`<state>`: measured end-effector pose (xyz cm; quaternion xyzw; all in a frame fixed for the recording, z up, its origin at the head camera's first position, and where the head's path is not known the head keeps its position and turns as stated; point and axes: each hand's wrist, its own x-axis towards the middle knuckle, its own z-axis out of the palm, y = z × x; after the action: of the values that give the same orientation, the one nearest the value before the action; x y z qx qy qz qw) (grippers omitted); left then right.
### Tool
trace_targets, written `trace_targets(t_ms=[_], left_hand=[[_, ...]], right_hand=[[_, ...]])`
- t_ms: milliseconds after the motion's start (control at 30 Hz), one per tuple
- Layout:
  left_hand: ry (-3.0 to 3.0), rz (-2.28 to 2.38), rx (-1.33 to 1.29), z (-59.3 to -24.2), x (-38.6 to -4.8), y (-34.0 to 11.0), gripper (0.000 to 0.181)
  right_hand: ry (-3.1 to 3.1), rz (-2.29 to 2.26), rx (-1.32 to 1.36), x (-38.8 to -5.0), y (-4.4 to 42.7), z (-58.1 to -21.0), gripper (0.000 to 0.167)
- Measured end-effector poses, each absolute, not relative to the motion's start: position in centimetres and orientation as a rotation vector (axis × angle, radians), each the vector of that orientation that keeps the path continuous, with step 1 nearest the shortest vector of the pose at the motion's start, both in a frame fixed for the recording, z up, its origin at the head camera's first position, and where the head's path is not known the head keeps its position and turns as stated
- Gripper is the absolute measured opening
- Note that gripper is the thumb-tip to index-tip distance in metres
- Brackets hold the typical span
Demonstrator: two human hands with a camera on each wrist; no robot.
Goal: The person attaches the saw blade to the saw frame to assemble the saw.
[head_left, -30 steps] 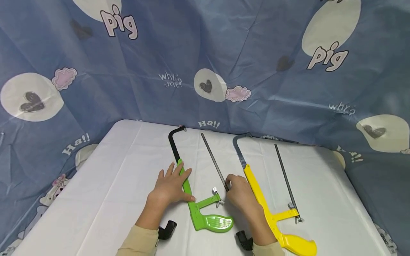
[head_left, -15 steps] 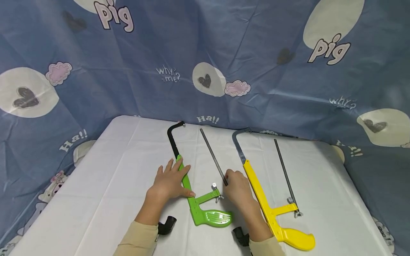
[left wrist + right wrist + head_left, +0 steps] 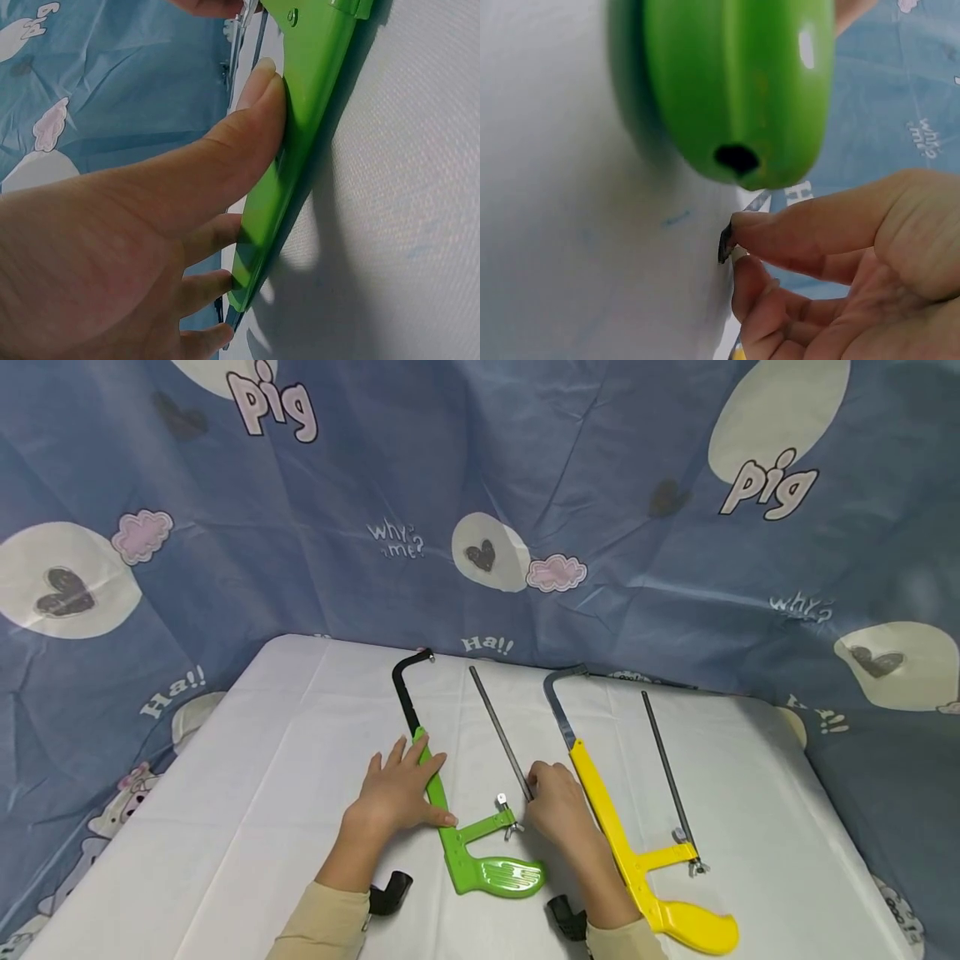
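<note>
A green saw frame [image 3: 455, 852] with a black curved front arm lies on the white table; my left hand [image 3: 397, 789] rests on its bar, fingers spread and thumb along it. In the left wrist view, thumb and fingertips touch the green bar [image 3: 300, 112]. Between the two frames lies a thin grey blade [image 3: 498, 727], its near end pinched by my right hand [image 3: 562, 806]. The right wrist view has thumb and fingers on the dark blade end [image 3: 725, 243], below the green handle [image 3: 739, 82]. The blade's near end is apart from the green frame's wing-nut clamp [image 3: 507, 814].
Right of my right hand lies a yellow saw frame [image 3: 607, 810] with a grey front arm. A second blade [image 3: 667, 760] reaches its clamp [image 3: 696, 863]. Black wrist-mounted parts sit beside both wrists. A blue patterned cloth [image 3: 420, 460] hangs behind the white table [image 3: 285, 727].
The head view has shifted slightly. Both hands keep about the same places, left on the green frame and right on the blade end.
</note>
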<state>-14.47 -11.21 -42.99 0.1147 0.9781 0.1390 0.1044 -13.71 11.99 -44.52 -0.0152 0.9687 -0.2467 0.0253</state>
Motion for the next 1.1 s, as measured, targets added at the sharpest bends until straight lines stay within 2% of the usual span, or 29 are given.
trace_targets(t_ms=[133,733,1100], left_hand=[[2.888,0.409,0.340,-43.1,-14.5,-11.2,0.096],[2.875,0.456,0.323,-43.0,-14.3,-11.3,0.099],[2.872,0.453,0.322,-43.2,-14.4,-11.4,0.099]], right_hand=[[2.990,-0.778,-0.038,-13.7,12.0,-44.5,0.037],[2.945,-0.854,-0.016,-14.0,11.9,-44.6,0.031],[2.797,-1.078,-0.070,-14.5,13.3,-43.8,0.043]])
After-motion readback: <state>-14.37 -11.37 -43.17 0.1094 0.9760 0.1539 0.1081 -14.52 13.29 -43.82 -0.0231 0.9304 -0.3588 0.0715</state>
